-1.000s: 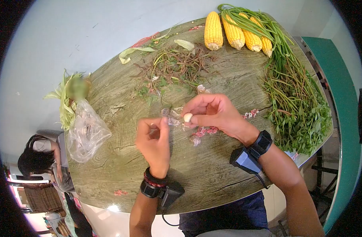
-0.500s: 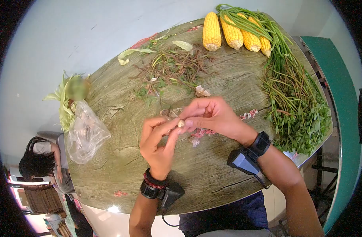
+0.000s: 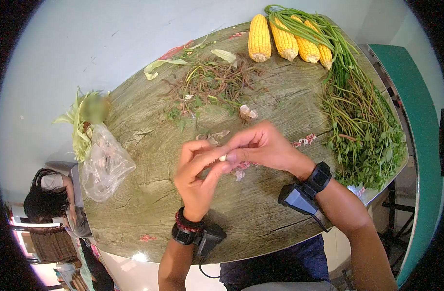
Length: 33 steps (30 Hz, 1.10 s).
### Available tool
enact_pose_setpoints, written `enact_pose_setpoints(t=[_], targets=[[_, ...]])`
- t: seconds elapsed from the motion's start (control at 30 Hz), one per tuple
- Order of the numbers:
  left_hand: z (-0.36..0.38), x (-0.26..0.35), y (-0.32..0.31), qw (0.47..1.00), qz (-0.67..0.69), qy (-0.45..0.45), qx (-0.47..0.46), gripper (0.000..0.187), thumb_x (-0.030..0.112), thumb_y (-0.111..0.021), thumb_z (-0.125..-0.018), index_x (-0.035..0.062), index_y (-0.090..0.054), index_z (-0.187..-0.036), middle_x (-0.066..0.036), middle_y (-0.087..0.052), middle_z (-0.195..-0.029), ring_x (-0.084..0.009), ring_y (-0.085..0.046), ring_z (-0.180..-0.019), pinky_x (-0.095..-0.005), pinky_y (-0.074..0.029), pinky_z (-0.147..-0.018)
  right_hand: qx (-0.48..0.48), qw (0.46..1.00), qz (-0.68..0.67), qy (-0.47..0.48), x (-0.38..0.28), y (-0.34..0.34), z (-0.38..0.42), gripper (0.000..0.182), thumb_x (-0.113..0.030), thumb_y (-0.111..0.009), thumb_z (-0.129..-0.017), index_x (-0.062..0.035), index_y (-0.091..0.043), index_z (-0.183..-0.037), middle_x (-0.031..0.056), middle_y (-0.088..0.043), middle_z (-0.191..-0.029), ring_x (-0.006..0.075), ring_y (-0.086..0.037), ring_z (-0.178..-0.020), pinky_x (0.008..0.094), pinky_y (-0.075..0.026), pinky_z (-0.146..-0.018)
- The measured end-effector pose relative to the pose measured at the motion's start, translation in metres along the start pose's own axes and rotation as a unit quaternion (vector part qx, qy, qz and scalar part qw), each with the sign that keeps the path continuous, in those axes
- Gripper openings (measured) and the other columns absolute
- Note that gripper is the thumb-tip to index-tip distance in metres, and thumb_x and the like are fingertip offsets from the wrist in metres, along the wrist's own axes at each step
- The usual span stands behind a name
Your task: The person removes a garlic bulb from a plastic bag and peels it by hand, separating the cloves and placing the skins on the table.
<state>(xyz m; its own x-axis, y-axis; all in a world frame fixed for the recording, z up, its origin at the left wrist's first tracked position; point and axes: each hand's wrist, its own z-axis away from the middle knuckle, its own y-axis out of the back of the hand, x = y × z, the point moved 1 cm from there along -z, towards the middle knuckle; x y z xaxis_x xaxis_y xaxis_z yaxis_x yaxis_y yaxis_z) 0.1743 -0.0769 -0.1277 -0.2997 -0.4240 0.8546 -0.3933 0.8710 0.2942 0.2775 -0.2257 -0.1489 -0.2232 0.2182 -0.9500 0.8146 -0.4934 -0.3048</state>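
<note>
A small pale garlic clove (image 3: 223,158) sits between the fingertips of both hands, above the middle of the wood-patterned table. My left hand (image 3: 197,169) pinches it from the left with thumb and forefinger. From the other side my right hand (image 3: 265,148) grips it, thumb pressed against it; the curled fingers partly cover the clove. Just beyond the hands are papery garlic skins (image 3: 213,137) and a part of a garlic bulb (image 3: 248,113). Another pale piece of garlic or skin (image 3: 238,174) lies below the right hand.
Corn cobs (image 3: 260,40) and long green beans (image 3: 340,46) lie at the back right, above leafy greens (image 3: 365,145). Stem scraps (image 3: 222,80) are heaped at the back. A clear plastic bag (image 3: 105,167) and corn husks (image 3: 79,131) are left. A person (image 3: 47,194) is at far left.
Both hands have shifted slightly and their fingers have closed further over the clove, so less of it shows. The things on the table have stayed in place.
</note>
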Motion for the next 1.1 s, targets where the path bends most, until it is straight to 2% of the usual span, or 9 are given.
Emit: enact_pose_setpoints(t=[0.37, 0.47, 0.57, 0.67, 0.73, 0.87, 0.97, 1.07, 1.1], targets=[[0.003, -0.010, 0.004, 0.982, 0.173, 0.066, -0.044, 0.015, 0.009, -0.070, -0.086, -0.0001, -0.070, -0.097, -0.007, -0.054, -0.102, -0.0141, -0.056, -0.087, -0.0256, -0.048, -0.074, -0.032, 0.999, -0.002, -0.012, -0.002, 0.002, 0.002, 0.018, -0.016, -0.067, -0.090, -0.0031, -0.071, -0.102, 0.0028, -0.071, -0.083, 0.0062, -0.064, -0.070, 0.0200, -0.049, -0.059], [0.000, -0.014, 0.003, 0.985, 0.170, 0.032, -0.025, 0.015, 0.013, -0.065, -0.091, 0.0003, -0.070, -0.096, -0.005, -0.057, -0.094, -0.0115, -0.056, -0.078, -0.0231, -0.046, -0.070, -0.046, 0.999, -0.014, -0.023, -0.003, 0.000, 0.002, 0.019, -0.016, -0.067, -0.090, -0.0023, -0.071, -0.101, 0.0033, -0.070, -0.083, 0.0069, -0.064, -0.070, 0.0207, -0.050, -0.059], [0.002, -0.004, -0.002, 0.947, 0.244, 0.199, 0.063, 0.014, 0.013, -0.063, -0.092, 0.0015, -0.071, -0.094, -0.002, -0.059, -0.082, -0.0083, -0.054, -0.067, -0.0201, -0.043, -0.062, -0.033, 0.998, -0.046, -0.036, -0.009, -0.001, 0.003, 0.021, -0.018, -0.066, -0.091, -0.0016, -0.069, -0.103, 0.0034, -0.070, -0.084, 0.0078, -0.065, -0.070, 0.0211, -0.050, -0.058], [0.016, -0.025, 0.013, 0.987, 0.007, 0.153, 0.041, 0.012, 0.007, -0.062, -0.091, 0.0043, -0.070, -0.100, 0.002, -0.059, -0.073, -0.0068, -0.051, -0.060, -0.0183, -0.038, -0.055, -0.008, 0.995, -0.077, -0.061, -0.016, 0.001, 0.006, 0.023, -0.019, -0.065, -0.091, -0.0009, -0.068, -0.105, 0.0048, -0.070, -0.084, 0.0094, -0.065, -0.070, 0.0205, -0.049, -0.057], [0.009, -0.019, 0.006, 0.989, -0.042, 0.129, 0.062, 0.017, 0.004, -0.063, -0.089, 0.0051, -0.068, -0.105, 0.000, -0.060, -0.079, -0.0071, -0.051, -0.063, -0.0187, -0.040, -0.054, 0.011, 0.994, -0.083, -0.067, -0.017, 0.001, 0.006, 0.023, -0.019, -0.065, -0.091, -0.0002, -0.068, -0.104, 0.0078, -0.070, -0.084, 0.0117, -0.067, -0.069, 0.0197, -0.048, -0.055], [-0.005, -0.005, -0.002, 0.988, -0.114, 0.062, 0.087, 0.030, 0.000, -0.066, -0.084, 0.0070, -0.066, -0.113, -0.003, -0.059, -0.095, -0.0078, -0.054, -0.072, -0.0200, -0.045, -0.059, 0.001, 0.994, -0.095, -0.053, -0.018, 0.001, 0.006, 0.023, -0.020, -0.066, -0.091, -0.0023, -0.068, -0.106, 0.0026, -0.069, -0.083, 0.0065, -0.063, -0.068, 0.0184, -0.048, -0.056], [-0.002, -0.005, 0.003, 0.996, -0.076, 0.011, 0.042, 0.032, 0.001, -0.070, -0.081, 0.0055, -0.066, -0.113, -0.004, -0.055, -0.106, -0.0099, -0.057, -0.083, -0.0221, -0.049, -0.065, -0.002, 0.994, -0.095, -0.054, -0.014, 0.001, 0.005, 0.023, -0.020, -0.066, -0.091, -0.0025, -0.068, -0.106, 0.0023, -0.069, -0.083, 0.0059, -0.062, -0.067, 0.0181, -0.047, -0.055], [-0.002, 0.003, -0.003, 0.995, 0.099, 0.018, 0.028, 0.030, -0.001, -0.070, -0.081, 0.0041, -0.067, -0.111, -0.005, -0.055, -0.108, -0.0127, -0.058, -0.089, -0.0241, -0.050, -0.071, -0.001, 0.995, -0.080, -0.067, -0.012, 0.000, 0.004, 0.022, -0.019, -0.067, -0.091, -0.0025, -0.069, -0.105, 0.0023, -0.069, -0.080, 0.0054, -0.061, -0.066, 0.0180, -0.046, -0.055], [-0.002, 0.001, -0.002, 0.996, 0.092, 0.015, 0.013, 0.029, -0.001, -0.070, -0.081, 0.0033, -0.067, -0.109, -0.005, -0.056, -0.107, -0.0133, -0.058, -0.091, -0.0244, -0.050, -0.072, -0.003, 0.995, -0.074, -0.072, -0.010, 0.001, 0.003, 0.022, -0.019, -0.067, -0.090, -0.0025, -0.069, -0.105, 0.0023, -0.068, -0.079, 0.0052, -0.061, -0.066, 0.0180, -0.045, -0.055]])
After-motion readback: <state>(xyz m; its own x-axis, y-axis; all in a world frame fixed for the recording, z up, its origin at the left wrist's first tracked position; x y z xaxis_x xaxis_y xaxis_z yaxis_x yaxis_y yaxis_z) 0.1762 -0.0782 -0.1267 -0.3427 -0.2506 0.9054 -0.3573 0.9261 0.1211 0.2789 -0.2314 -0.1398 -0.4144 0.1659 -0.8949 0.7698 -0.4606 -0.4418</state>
